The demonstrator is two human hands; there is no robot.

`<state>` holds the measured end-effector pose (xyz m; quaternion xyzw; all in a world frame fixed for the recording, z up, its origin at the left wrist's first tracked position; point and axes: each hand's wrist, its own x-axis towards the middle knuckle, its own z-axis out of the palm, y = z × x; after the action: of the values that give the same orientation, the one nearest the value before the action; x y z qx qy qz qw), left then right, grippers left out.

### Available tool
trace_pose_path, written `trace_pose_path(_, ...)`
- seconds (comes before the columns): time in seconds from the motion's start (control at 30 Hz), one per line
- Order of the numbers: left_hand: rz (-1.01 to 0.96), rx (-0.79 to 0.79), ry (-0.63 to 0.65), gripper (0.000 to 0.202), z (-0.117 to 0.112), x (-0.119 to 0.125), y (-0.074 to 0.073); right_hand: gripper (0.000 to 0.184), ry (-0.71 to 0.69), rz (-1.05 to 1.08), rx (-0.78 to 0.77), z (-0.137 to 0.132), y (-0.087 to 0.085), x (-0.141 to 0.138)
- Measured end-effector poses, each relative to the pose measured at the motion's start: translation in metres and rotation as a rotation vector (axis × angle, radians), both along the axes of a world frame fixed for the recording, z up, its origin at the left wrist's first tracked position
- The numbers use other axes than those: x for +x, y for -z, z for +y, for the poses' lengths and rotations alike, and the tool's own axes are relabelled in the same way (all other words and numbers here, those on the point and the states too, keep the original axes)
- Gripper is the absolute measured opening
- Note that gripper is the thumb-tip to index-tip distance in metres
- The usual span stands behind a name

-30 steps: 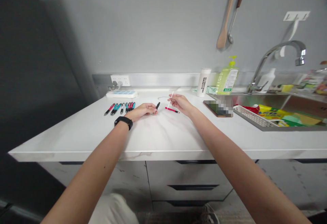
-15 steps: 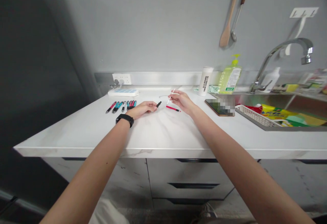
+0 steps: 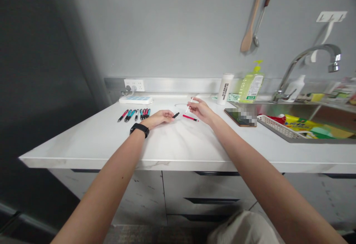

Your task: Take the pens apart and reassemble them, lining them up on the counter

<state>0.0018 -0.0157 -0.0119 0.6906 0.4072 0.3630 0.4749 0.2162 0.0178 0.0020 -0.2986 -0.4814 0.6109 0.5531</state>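
My left hand [image 3: 160, 118], with a dark band on its wrist, rests on the white counter and pinches a short black pen grip [image 3: 176, 115]. A thin white pen refill [image 3: 189, 104] stands tilted between the fingertips of my right hand [image 3: 202, 110], its lower end just above the counter. Below it lies a red pen barrel [image 3: 190, 118] with a dark end, touched by neither hand. Left of my left hand, several red, teal and white pens [image 3: 130, 115] lie side by side.
Behind the pens is a white power strip [image 3: 136, 99]. A white bottle [image 3: 225, 89], a green soap pump bottle [image 3: 250, 86] and a dark phone-like slab [image 3: 236, 118] stand or lie at right, before the sink [image 3: 294, 140]. A thin curved wire [image 3: 180, 105] lies behind my hands.
The view has shifted slightly, and a clothed knee now shows at the bottom. Both hands keep their grip on the black piece and the refill, with hardly any movement.
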Motion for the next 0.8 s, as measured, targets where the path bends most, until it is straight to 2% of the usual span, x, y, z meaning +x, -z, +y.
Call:
trace_pose_path(0.23, 0.038, 0.014, 0.01, 0.02, -0.0026, 0.0005, -0.0021, 0.036, -0.037, -0.021, 0.023, -0.0012, -0.0011, -0.0023)
trace_pose_path(0.4, -0.019, -0.006, 0.003, 0.03, -0.0053, 0.0024, -0.002, 0.038, -0.04, -0.025, 0.029, -0.0001, -0.0003, -0.0029)
trace_pose_path(0.8, -0.033, -0.044, 0.048, 0.035, -0.0012, 0.0007, -0.0003, 0.039, -0.049, -0.046, 0.028, -0.0003, 0.001, -0.0023)
